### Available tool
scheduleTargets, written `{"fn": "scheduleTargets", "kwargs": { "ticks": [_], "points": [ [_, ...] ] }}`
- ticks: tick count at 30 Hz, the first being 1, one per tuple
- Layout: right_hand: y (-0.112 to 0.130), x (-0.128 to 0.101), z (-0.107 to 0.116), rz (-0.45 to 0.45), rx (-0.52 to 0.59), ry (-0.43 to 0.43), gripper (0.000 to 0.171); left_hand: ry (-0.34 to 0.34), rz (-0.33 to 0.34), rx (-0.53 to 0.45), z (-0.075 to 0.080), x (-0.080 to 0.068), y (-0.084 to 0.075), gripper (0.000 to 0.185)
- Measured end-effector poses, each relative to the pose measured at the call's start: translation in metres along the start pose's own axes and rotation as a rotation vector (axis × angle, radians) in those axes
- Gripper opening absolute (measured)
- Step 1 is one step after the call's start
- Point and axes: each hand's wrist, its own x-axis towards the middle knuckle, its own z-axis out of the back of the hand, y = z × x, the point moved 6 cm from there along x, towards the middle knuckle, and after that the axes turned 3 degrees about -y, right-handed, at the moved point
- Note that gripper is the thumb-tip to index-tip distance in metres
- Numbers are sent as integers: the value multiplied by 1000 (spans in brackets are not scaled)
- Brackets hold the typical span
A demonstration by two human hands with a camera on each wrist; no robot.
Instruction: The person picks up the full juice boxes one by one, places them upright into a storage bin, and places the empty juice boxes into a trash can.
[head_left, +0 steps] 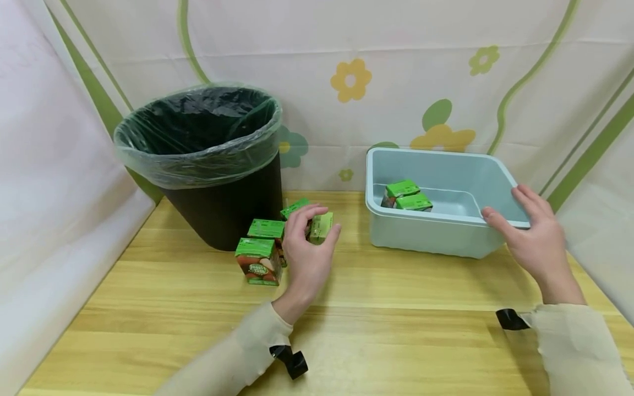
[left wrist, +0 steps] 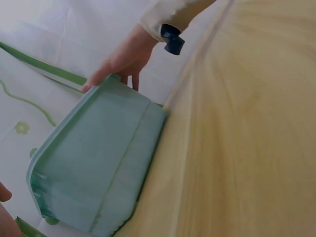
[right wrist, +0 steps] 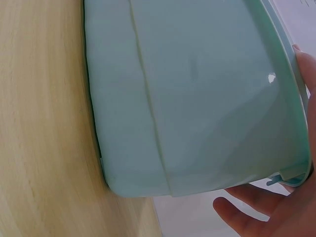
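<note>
**Hand and carton positions**

Left hand (head_left: 307, 250) curls around a green juice carton (head_left: 321, 227) on the tabletop (head_left: 396, 319), beside three similar cartons (head_left: 258, 260) near the lined bin (head_left: 208, 159). Right hand (head_left: 537, 236) rests with fingers straight on the blue tub (head_left: 446, 234) rim, apparently steadying it. Two cartons lie inside.

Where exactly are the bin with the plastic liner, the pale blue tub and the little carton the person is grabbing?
bin (head_left: 225, 212): head view, on its dark outer wall below the liner.
pale blue tub (head_left: 421, 234): head view, on its front wall.
carton (head_left: 322, 226): head view, on the pale side showing past the left hand's fingers.
</note>
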Motion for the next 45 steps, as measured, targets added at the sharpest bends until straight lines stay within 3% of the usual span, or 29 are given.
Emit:
{"fn": "scheduleTargets", "kwargs": {
  "ticks": [7, 16, 28, 35, 45],
  "points": [
    [3, 0, -1, 2, -4, 1, 84, 1, 13, 60, -4, -7, 10, 36],
    [4, 1, 0, -4, -7, -2, 84, 17, -38, 80, -5, -11, 17, 30],
    [4, 0, 2, -2, -13, -7, 84, 145, -83, 42, -17, -12, 21, 27],
    [3, 1, 1, -3, -8, -5, 83, 154, -137, 84, -18, -11, 21, 27],
    [1, 1, 1, -11, 8, -9, 85, 183, -151, 126, -19, -6, 24, 36]
  ]
}}
